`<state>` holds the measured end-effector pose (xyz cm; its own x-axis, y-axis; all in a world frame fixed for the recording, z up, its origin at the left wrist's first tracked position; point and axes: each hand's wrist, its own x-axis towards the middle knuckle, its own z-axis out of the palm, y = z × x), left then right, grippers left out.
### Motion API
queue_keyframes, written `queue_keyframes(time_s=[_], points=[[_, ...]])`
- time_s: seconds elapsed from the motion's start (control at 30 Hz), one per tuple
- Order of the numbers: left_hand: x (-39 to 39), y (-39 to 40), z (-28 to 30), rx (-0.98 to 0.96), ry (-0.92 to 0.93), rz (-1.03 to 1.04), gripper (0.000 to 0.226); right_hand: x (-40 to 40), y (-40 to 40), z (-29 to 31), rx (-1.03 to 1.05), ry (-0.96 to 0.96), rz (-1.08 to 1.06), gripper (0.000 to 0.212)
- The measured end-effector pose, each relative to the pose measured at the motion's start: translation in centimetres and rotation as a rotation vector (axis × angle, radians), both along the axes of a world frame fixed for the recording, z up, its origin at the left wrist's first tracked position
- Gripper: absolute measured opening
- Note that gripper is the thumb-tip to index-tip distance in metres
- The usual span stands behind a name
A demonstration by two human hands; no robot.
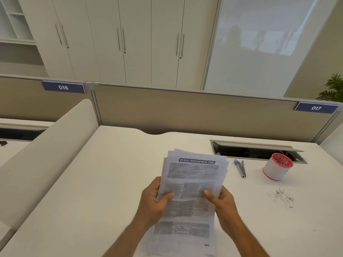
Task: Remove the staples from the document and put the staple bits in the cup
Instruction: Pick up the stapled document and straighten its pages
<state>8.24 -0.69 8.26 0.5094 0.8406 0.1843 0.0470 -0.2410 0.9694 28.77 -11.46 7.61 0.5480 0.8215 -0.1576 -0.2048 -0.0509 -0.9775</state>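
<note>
I saw my left hand (155, 203) and right hand (221, 201) both gripping the loose printed white paper document (191, 191), fingers curled around its edges. At two o'clock stood the red-rimmed white cup (277, 166), with scattered dark staple bits (283, 197) on the white tabletop (92, 182) at three.

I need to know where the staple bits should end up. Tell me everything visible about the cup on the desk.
The cup is a short round tub with white sides, a red rim and a red band at its base. It stands tilted in this wide view on the white desk, just in front of the open cable hatch, right of the staple remover. Loose staple bits lie nearer. Nothing touches it.
</note>
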Motion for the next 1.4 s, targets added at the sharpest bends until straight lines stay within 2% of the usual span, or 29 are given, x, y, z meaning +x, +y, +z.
queue_keyframes(time_s=[0.07,0.17,0.2,0.27,0.37,0.4,0.5,0.6,0.77,0.83,0.9,0.97,1.07,1.2,1.4], points=[[0.2,-0.2,0.5,0.128,-0.018,0.044,0.034,-0.3,0.0,1.4,0.092,-0.027,-0.080,0.079],[0.7,-0.3,1.6,0.268,-0.075,0.123,0.039,-0.8,0.0,3.5,0.207,-0.144,-0.149,0.028],[0.8,-0.4,2.0,0.279,-0.094,0.132,0.039,-1.0,0.0,4.1,0.218,-0.198,-0.148,0.027],[1.1,-0.7,2.8,0.235,-0.132,0.118,0.042,-1.3,0.0,4.8,0.247,-0.259,-0.127,0.042],[1.5,-0.9,3.6,0.147,-0.216,0.126,0.056,-1.8,0.2,5.1,0.253,-0.249,-0.105,0.055],[1.6,-0.9,3.7,0.143,-0.228,0.149,0.055,-1.9,0.3,5.0,0.248,-0.252,-0.108,0.053],[1.8,-0.9,3.7,0.220,-0.189,0.229,0.034,-2.1,0.5,4.9,0.256,-0.268,-0.158,0.032],[1.8,-1.0,4.5,0.290,-0.187,0.277,0.037,-2.3,0.3,5.4,0.303,-0.287,-0.191,0.028],[1.8,-0.7,5.4,0.233,-0.246,0.313,0.046,-1.6,0.4,5.8,0.326,-0.294,-0.142,0.059],[1.9,-0.6,5.4,0.208,-0.261,0.296,0.039,-1.5,0.4,5.7,0.306,-0.303,-0.121,0.054],[2.1,-0.6,5.4,0.212,-0.257,0.282,0.023,-1.5,0.4,5.6,0.302,-0.322,-0.120,0.035],[2.1,-0.7,5.4,0.212,-0.245,0.279,0.015,-1.5,0.4,5.7,0.312,-0.343,-0.125,0.026],[2.0,-0.7,5.5,0.221,-0.243,0.271,0.015,-1.3,0.3,6.0,0.334,-0.358,-0.123,0.024],[1.9,-0.9,5.5,0.158,-0.254,0.284,0.023,-1.0,0.3,5.5,0.325,-0.308,-0.104,0.043],[2.1,-1.0,5.1,0.147,-0.230,0.246,0.014,-0.9,0.1,4.6,0.306,-0.290,-0.099,0.033]])
